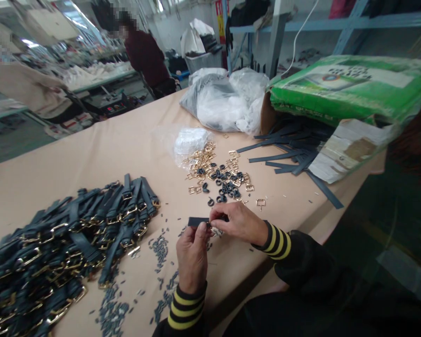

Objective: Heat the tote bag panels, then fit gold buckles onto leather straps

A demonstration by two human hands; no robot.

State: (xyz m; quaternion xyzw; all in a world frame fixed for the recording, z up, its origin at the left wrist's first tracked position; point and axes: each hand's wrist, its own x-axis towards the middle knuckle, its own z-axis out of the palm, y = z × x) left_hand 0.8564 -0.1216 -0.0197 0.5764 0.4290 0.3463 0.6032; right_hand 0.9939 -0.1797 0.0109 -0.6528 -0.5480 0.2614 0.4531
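A short dark strap (197, 221) is held between my two hands above the front of the table. My left hand (192, 255) pinches it from below with thumb and fingers. From the right, my right hand (239, 222) closes its fingertips on the same strap; whether a small part sits there too is hidden. Just beyond my hands lie dark strap loops (228, 188) and gold buckles (205, 159) in a loose heap. A single gold buckle (260, 202) rests apart, beyond my right hand. Small dark offcuts (159, 250) are scattered beside my left hand.
A large pile of buckled dark straps (87, 229) covers the table's left side. Long plain strips (287, 147) spill from under a green package (351, 89) at the right. Clear plastic bags (228, 100) stand at the back. Two people sit beyond the table.
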